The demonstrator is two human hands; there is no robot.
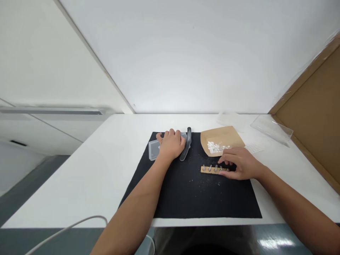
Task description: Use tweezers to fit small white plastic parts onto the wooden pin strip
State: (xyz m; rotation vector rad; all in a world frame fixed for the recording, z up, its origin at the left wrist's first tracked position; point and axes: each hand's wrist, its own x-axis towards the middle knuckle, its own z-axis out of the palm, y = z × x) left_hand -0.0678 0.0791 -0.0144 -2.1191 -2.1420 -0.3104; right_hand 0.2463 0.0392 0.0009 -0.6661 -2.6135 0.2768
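My left hand (172, 144) lies over a clear plastic box (154, 150), its fingers bent down; the fingertips and anything in them are hidden. Just right of it is a dark, curved tool with a rounded blade-like end (186, 145). My right hand (240, 163) hovers at the right end of a tan strip (205, 170), thumb and fingers apart around the last peg. Several small greyish, translucent pegs (209, 168) stand in a row on the strip. Behind the right hand, a brown paper tray (222, 134) holds small white pieces (214, 147).
A black mat (186, 202) with scattered bits covers part of the white table (87, 173). Clear plastic lids (273, 129) and a white grid sheet (253, 147) lie at the right, near a cardboard panel (313, 117). A white cable (71, 226) hangs at the front left.
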